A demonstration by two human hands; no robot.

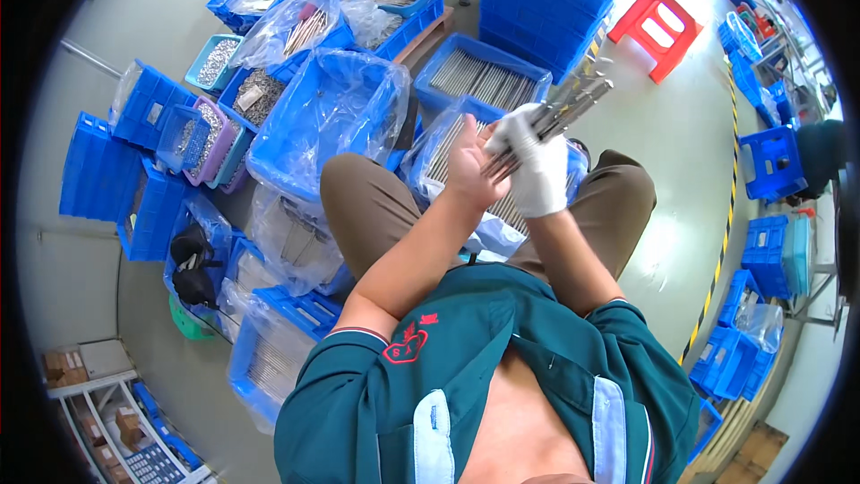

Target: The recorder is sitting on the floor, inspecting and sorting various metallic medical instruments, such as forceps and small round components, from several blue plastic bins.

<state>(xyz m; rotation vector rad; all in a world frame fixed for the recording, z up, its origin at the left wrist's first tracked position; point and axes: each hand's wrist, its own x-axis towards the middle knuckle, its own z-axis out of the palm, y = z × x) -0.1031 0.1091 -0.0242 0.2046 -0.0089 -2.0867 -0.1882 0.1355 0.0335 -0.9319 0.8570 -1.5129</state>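
Observation:
My right hand point(537, 166), in a white glove, is closed around a bundle of slim metal rods point(578, 100). The bundle slants up to the right, its far ends smeared by motion. My bare left hand point(469, 159) is open beside it, fingers stretched out and palm toward the rods' lower ends; whether it touches them I cannot tell. Under both hands, between my knees, stands a blue crate lined with clear plastic point(430, 157), with more metal rods lying in it. Just beyond is another blue crate point(488, 49) of similar rods.
A plastic-lined blue bin point(296, 157) stands left of my knee. Further left are stacked blue crates point(98, 166) and a purple basket point(210, 139) of small metal parts. Tall blue crates point(533, 13) and a red stool point(658, 31) are ahead. Yellow-black tape point(718, 260) runs along the right.

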